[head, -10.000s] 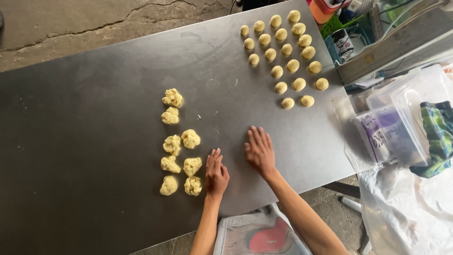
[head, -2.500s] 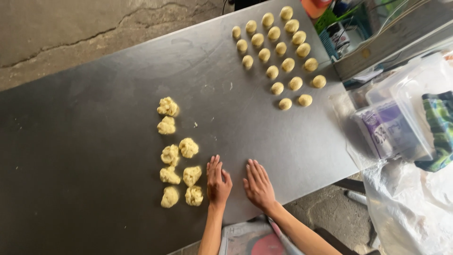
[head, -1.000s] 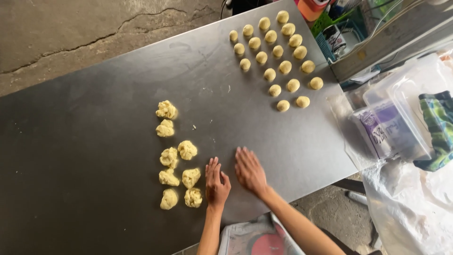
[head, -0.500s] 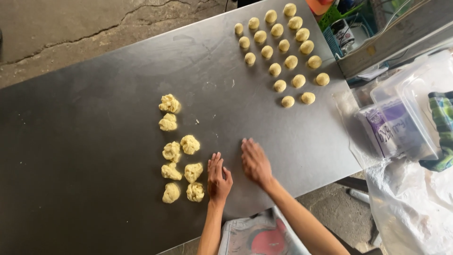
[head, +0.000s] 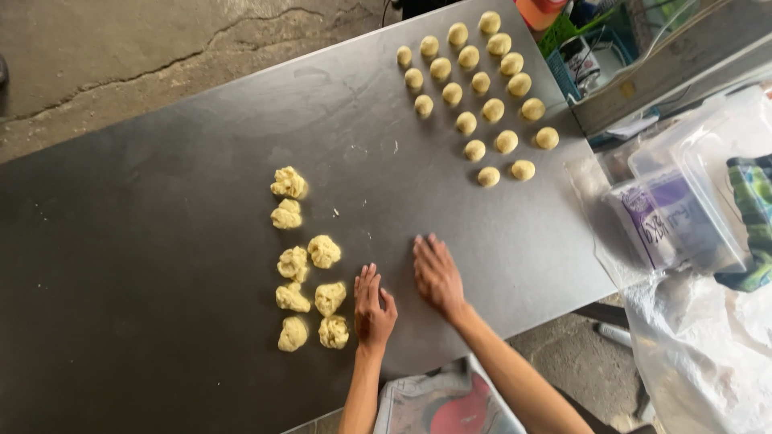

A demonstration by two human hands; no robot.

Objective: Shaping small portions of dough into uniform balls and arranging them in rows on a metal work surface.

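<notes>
Pressed flat, fingers spread, your left hand (head: 374, 309) and right hand (head: 437, 274) cover whatever lies beneath them on the steel table (head: 161, 241), just right of the rough dough lumps (head: 310, 277).

Pale yellow dough lumps (head: 310, 277) lie just left of the left hand's (head: 374, 309) fingers. Beyond the right hand's (head: 438, 277) fingertips, smooth dough balls (head: 482, 88) show the same pale yellow. The table (head: 161, 241) under the fingers is dull dark grey steel. Far right of them sit a purple-and-white packet (head: 671, 221) and a green-and-blue checked cloth (head: 752, 209).
</notes>
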